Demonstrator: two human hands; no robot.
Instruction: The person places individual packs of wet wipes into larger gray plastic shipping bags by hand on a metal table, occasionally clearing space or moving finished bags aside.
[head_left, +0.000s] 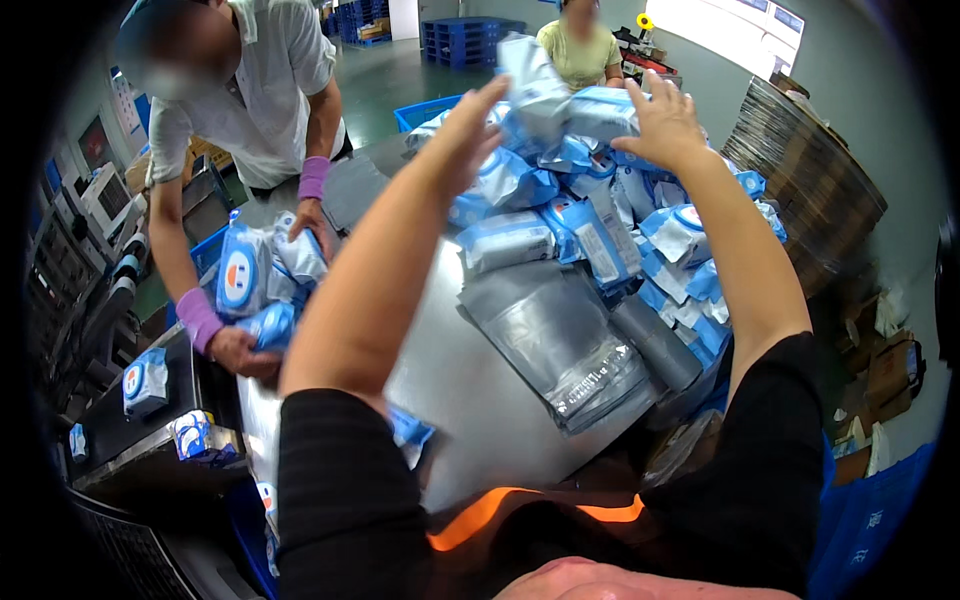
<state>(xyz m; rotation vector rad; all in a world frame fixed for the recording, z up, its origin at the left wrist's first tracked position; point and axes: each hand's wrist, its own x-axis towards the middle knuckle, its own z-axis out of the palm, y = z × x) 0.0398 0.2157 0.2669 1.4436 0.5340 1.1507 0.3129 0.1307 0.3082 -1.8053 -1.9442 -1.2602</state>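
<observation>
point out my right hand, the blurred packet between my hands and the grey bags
Right hand (667, 125): head view, on its back.
Blurred packet (537, 88): head view, its white face.
Grey bags (550, 330): head view, top bag's middle.

Left hand (465, 142): smeared by motion; whether its fingers touch the blurred wipes pack (535, 92) just to its right cannot be told.
Right hand (665, 125): contact with the white-and-blue pack (598, 115) on its left is unclear.
Heap of wipes packs (610, 235), below and between both hands: lower layers covered by upper ones.
Blue crate (413, 116), beyond the left hand: mostly hidden behind the heap.
Grey plastic bags (550, 335), nearer the body than both hands: print too small to read.
Co-worker in white (265, 100), left of the left hand: head cut off above.
</observation>
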